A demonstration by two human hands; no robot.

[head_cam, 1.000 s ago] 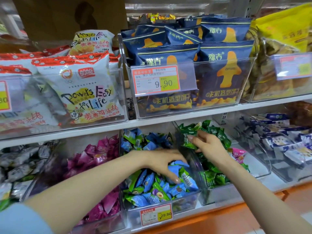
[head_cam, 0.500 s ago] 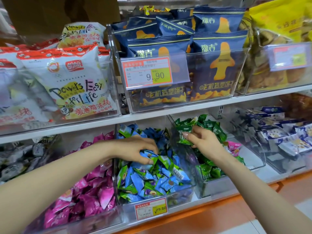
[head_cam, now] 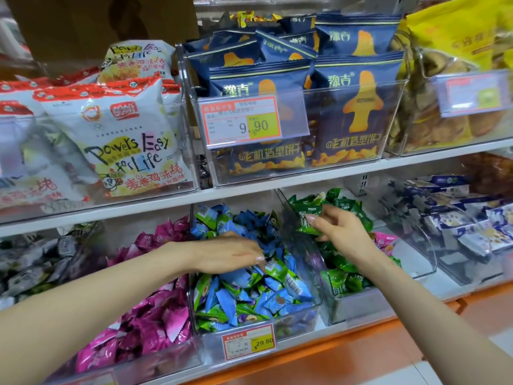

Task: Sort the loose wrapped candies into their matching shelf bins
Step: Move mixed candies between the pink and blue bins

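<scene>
Lower shelf, middle clear bin holds mixed blue and green candies; left hand lies low over that heap, fingers stretched nearly straight, tips touching the wrappers, nothing seen gripped. Right hand is raised over the next bin to the right, which is filled with green candies; thumb and forefinger pinch one green wrapped candy above the pile, near the divider between the two bins. Two pink candies lie in the green bin behind the right wrist; a bin of pink candies stands left of the middle one. Price tag on the middle bin's front reads 29.80.
</scene>
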